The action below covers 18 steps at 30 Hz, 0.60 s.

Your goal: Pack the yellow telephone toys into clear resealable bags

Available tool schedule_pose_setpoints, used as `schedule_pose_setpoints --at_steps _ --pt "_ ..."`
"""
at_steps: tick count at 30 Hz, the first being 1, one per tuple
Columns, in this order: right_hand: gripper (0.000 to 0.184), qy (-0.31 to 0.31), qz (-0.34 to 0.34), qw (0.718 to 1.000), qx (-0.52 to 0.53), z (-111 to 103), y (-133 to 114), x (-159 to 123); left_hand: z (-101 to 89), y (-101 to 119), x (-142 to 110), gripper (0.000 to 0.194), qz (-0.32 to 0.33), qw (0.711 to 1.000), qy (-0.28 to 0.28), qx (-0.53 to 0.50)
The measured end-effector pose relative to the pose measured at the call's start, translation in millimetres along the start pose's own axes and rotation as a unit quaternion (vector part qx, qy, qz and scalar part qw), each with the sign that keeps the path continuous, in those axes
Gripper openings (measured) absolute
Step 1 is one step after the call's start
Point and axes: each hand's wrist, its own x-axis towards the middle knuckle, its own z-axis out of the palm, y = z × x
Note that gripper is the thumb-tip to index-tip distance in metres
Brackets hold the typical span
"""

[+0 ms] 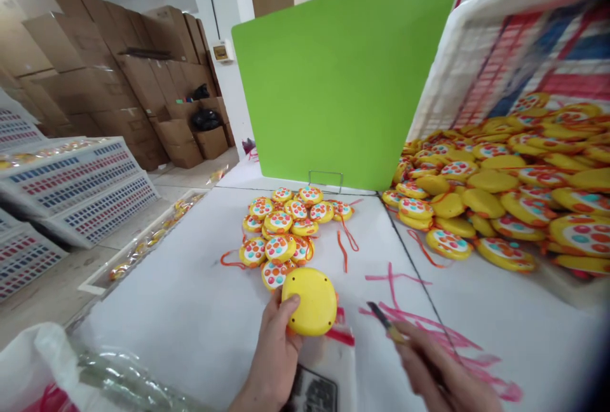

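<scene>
Over on the left, past the table's edge, sat stacked white crates (71, 189) with a grid pattern, and brown cardboard boxes (143, 75) behind them. A crinkly clear plastic bag (109, 374) lay at the near-left corner of the white table (190, 310). The left hand (274, 355) had its fingers wrapped round a smooth, rounded yellow toy (309, 301), plain back facing up, held just above a flat plastic sleeve (328, 367) near the front edge. A small pile of toys (286, 234) with bumpy colored dots and orange cords sat mid-table. The right hand (438, 374) pinched a thin dark pen (381, 320), blurry. A much bigger heap (515, 189) filled the right side, green board (343, 81) standing at the far edge.
</scene>
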Motion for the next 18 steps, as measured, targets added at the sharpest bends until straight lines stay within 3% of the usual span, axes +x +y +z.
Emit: schedule_pose_setpoints --at_steps 3,6,8,10,18 --pt "0.022 -0.011 -0.031 0.999 0.025 35.5 -33.0 11.9 3.3 5.0 -5.8 0.042 0.017 1.000 -0.006 -0.003" --pt "0.015 -0.035 -0.025 0.998 0.052 52.2 -54.4 20.6 5.0 7.5 -9.8 0.051 0.029 0.999 0.012 -0.006" --pt "0.006 -0.046 -0.017 0.997 0.063 57.3 -59.7 22.4 5.6 7.3 -11.2 0.055 0.033 0.999 0.030 -0.011" --pt "0.009 -0.043 -0.017 0.997 0.057 61.7 -60.5 22.1 5.8 6.6 -12.0 0.056 0.042 0.998 0.039 -0.012" --pt "0.018 -0.019 -0.022 1.000 -0.006 76.0 -64.5 24.0 3.9 6.9 -14.6 0.046 0.059 0.998 -0.009 -0.009"
